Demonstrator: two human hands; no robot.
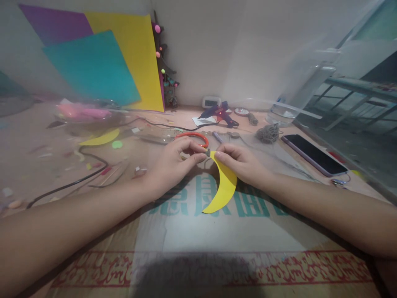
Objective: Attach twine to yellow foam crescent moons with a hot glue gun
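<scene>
A yellow crescent cutout (227, 188) hangs from my right hand (240, 161), its upper tip pinched between thumb and fingers. Its lower tip points down toward the table. Close beside that upper tip, my left hand (181, 159) pinches a small bit of grey yarn (207, 153). Whether the yarn is fixed to the crescent I cannot tell. Just behind my left hand lies a red-orange ring-shaped handle (198, 136), partly hidden by the fingers.
A glue gun (221, 115) with a lit red light stands at the back. A grey yarn ball (268, 133) and a phone (314, 155) lie to the right. Another yellow cutout (101, 138), scraps and a black cord (77, 181) are left. Coloured sheets (96, 66) lean on the wall.
</scene>
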